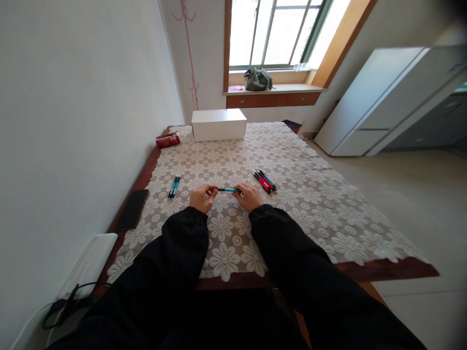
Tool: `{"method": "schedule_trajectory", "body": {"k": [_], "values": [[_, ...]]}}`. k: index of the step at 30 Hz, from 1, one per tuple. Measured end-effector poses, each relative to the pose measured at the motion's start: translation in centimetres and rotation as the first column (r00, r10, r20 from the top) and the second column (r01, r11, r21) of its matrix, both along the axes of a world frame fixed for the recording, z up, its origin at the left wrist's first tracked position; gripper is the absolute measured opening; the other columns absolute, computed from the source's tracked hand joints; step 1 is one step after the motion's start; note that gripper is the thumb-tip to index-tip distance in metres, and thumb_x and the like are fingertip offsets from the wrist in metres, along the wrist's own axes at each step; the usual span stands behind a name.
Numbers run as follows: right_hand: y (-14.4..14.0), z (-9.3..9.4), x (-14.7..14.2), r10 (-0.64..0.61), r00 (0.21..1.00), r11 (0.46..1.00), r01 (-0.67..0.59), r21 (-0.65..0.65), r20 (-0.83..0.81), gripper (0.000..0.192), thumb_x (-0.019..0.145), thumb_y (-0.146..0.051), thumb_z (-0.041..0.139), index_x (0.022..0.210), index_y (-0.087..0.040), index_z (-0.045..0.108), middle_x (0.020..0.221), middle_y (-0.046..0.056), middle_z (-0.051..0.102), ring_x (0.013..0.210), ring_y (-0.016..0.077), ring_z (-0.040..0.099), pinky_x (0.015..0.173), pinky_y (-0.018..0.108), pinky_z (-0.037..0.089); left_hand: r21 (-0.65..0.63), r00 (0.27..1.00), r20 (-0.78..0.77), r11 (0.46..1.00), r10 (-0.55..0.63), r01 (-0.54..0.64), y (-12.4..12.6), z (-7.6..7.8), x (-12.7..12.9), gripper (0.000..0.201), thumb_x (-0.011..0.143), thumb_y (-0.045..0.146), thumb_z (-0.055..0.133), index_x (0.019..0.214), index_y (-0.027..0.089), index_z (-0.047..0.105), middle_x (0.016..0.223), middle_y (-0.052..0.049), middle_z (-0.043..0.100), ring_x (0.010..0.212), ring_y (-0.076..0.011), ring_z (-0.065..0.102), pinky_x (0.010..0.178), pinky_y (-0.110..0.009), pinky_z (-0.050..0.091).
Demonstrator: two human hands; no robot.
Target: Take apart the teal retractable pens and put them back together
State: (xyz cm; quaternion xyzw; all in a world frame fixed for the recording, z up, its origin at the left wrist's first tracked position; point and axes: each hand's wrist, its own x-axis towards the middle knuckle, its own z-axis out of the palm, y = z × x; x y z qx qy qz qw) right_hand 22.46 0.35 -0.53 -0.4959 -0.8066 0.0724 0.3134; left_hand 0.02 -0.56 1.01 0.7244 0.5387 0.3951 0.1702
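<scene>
Holding a teal pen (228, 190) level between both hands, just above the surface (321, 214). Left hand (203, 197) pinches one end, fingers closed on the barrel; right hand (249, 196) grips the other end, fingers curled over it. Pen runs straight across from one hand to the other. Both hands low over the lace cloth (233, 243), wrists close to or resting on it; cannot tell which. Black sleeves (182, 253) reach to the wrists.

Just beyond and outside the right hand: a small bunch of pens, red and teal (265, 181), lying side by side at a slant on the cloth, near the hand but not touching it.

Outside the left hand, a bit farther off: a pair of teal pens (174, 186), laid together, well clear of the fingers.

Farther outside the left hand, at the surface edge: a dark flat phone (132, 209), off the cloth on bare wood.

Far beyond both hands: a white box (218, 124), closed, with a red packet (168, 140) beside it on the left-hand side.

Near the left elbow, lower than the surface: a white flat object (89, 262) with a black cable (62, 306).
</scene>
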Motion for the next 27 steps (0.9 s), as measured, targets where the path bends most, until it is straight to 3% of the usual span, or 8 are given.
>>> {"method": "schedule_trajectory", "body": {"k": [5, 9, 13, 20, 27], "values": [[0.24, -0.20, 0.05, -0.005, 0.994, 1.000, 0.003, -0.025, -0.106, 0.012, 0.088, -0.031, 0.059, 0.092, -0.022, 0.065, 0.086, 0.004, 0.066, 0.078, 0.0181, 0.058, 0.075, 0.030, 0.044, 0.023, 1.000, 0.006, 1.000, 0.002, -0.003, 0.00, -0.19, 0.05, 0.017, 0.084, 0.028, 0.061, 0.097, 0.022, 0.071, 0.094, -0.004, 0.072, 0.076, -0.0158, 0.064, 0.072, -0.028, 0.050], [0.35, -0.34, -0.21, -0.016, 0.960, 0.996, -0.008, -0.084, -0.281, 0.018, 0.084, -0.030, 0.061, 0.100, -0.021, 0.065, 0.081, 0.002, 0.064, 0.072, 0.0163, 0.058, 0.070, 0.030, 0.046, -0.008, 0.999, -0.033, 1.000, 0.004, -0.004, 0.09, -0.30, 0.07, 0.016, 0.084, 0.027, 0.061, 0.096, 0.022, 0.070, 0.095, -0.003, 0.073, 0.078, -0.0168, 0.065, 0.072, -0.029, 0.049], [0.50, -0.39, -0.41, -0.027, 0.862, 0.988, -0.054, -0.143, -0.506, 0.032, 0.078, -0.030, 0.064, 0.108, -0.021, 0.062, 0.085, 0.002, 0.063, 0.072, 0.0154, 0.059, 0.068, 0.029, 0.049, -0.026, 0.999, -0.044, 1.000, 0.009, -0.010, 0.19, -0.36, 0.01, 0.017, 0.083, 0.027, 0.063, 0.098, 0.023, 0.070, 0.095, -0.003, 0.073, 0.081, -0.0175, 0.065, 0.072, -0.029, 0.049], [0.81, -0.21, -0.50, -0.109, 0.637, 0.948, -0.165, -0.273, -0.763, 0.041, 0.069, -0.040, 0.072, 0.103, -0.021, 0.060, 0.079, 0.000, 0.062, 0.059, 0.0121, 0.056, 0.055, 0.026, 0.047, -0.010, 0.999, -0.034, 0.999, 0.037, -0.038, 0.20, -0.47, -0.06, 0.018, 0.083, 0.028, 0.063, 0.099, 0.023, 0.070, 0.092, -0.002, 0.073, 0.079, -0.0172, 0.065, 0.070, -0.028, 0.048], [0.32, 0.50, -0.67, -0.104, 0.572, 0.906, -0.283, -0.314, -0.814, 0.042, 0.071, -0.054, 0.071, 0.095, -0.021, 0.060, 0.068, 0.000, 0.068, 0.048, 0.0116, 0.055, 0.048, 0.026, 0.045, -0.030, 1.000, -0.028, 1.000, -0.006, 0.005, 0.31, -0.53, -0.07, 0.018, 0.084, 0.029, 0.062, 0.099, 0.023, 0.069, 0.094, -0.003, 0.073, 0.079, -0.0170, 0.066, 0.069, -0.028, 0.048]]}}
